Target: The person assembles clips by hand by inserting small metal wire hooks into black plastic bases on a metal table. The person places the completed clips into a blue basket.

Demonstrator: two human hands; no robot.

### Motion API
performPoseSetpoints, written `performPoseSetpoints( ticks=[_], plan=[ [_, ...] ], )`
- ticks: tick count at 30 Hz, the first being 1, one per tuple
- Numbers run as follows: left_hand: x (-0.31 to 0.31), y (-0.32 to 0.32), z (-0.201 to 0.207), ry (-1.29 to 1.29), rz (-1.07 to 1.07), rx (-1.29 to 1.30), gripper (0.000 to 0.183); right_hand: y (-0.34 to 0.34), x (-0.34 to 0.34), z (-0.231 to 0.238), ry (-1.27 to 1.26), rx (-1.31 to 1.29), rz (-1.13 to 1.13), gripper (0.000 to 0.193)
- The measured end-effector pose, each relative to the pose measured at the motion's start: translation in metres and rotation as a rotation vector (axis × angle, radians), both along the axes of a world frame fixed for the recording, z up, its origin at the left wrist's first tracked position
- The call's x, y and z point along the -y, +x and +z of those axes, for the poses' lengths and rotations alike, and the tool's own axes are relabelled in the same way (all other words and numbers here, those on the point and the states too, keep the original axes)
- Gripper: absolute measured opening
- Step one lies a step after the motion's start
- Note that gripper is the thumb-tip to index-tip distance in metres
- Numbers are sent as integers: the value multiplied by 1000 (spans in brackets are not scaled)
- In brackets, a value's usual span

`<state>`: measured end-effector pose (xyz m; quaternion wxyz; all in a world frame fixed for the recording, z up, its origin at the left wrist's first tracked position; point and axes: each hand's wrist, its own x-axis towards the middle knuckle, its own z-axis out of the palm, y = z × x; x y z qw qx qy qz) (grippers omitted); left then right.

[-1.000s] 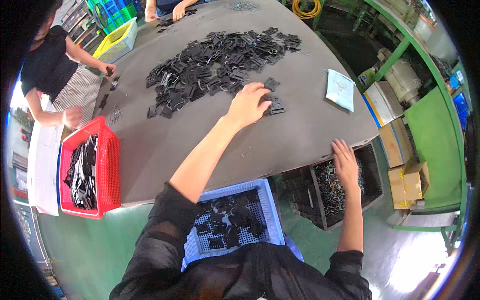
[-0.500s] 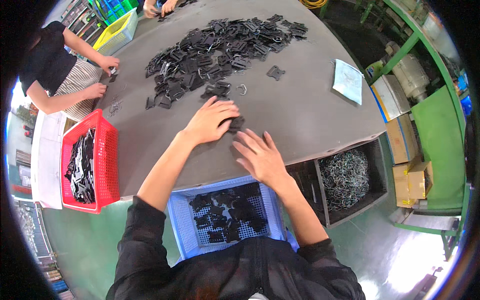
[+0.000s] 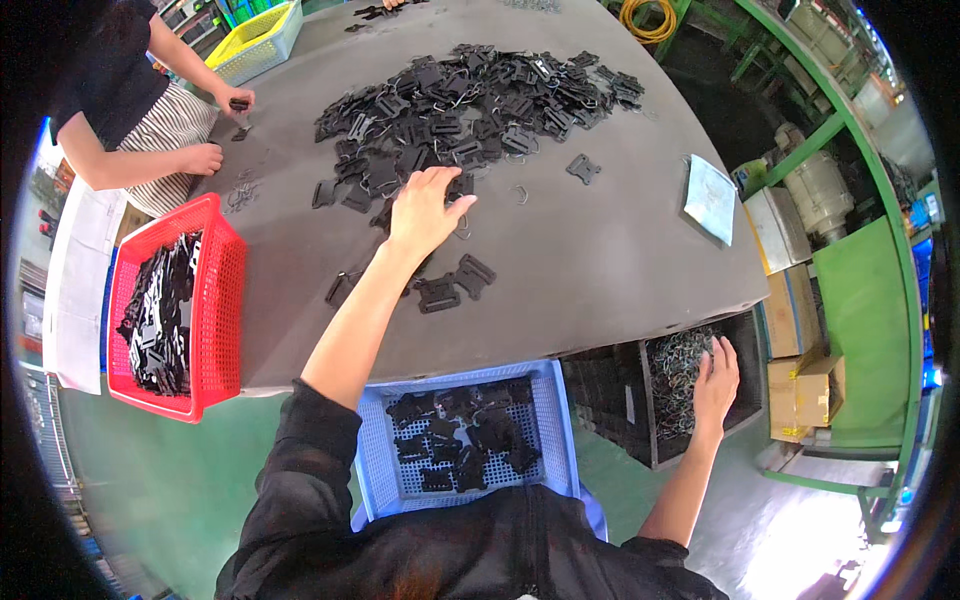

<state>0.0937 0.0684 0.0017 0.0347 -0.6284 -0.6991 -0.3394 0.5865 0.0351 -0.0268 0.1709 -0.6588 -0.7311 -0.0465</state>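
Observation:
A heap of black plastic buckles (image 3: pixel 430 100), some with wire rings, covers the middle of the grey table (image 3: pixel 600 260). My left hand (image 3: pixel 428 212) reaches to the heap's near edge, thumb apart from the fingers, fingertips beside a black buckle; whether they touch it is unclear. Several loose buckles (image 3: pixel 437 294) lie in front of that hand, partly hidden by my forearm. Over on the right, my right hand (image 3: pixel 714 388) is above a dark bin (image 3: pixel 652 440) of metal rings (image 3: pixel 675 375), its fingers spread and nothing visible in them.
Below the table edge sits a blue basket (image 3: pixel 372 450) of black buckles. A red basket (image 3: pixel 228 320) of black parts stands left, near a co-worker's hands (image 3: pixel 205 158). A light-blue cloth (image 3: pixel 709 200) lies on the right, a single buckle (image 3: pixel 583 168) nearer the heap.
My right hand has left the table and moved right to the ring bin. My left hand has shifted left and forward to the heap. Several buckles now show near the table's front.

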Motion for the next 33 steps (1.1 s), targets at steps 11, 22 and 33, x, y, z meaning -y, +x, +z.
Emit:
performPoseSetpoints(
  ticks=[11,22,33],
  plan=[
    [-22,16,-7,-205,-194,-155,10,-246,-153,4,93,-449,432,38],
    [37,-21,7,-24,-456,1796,17,-297,-76,50,-303,-612,821,30],
    [44,-4,30,-69,-170,893,25,-322,-88,84,-446,-916,715,17]
  ],
)
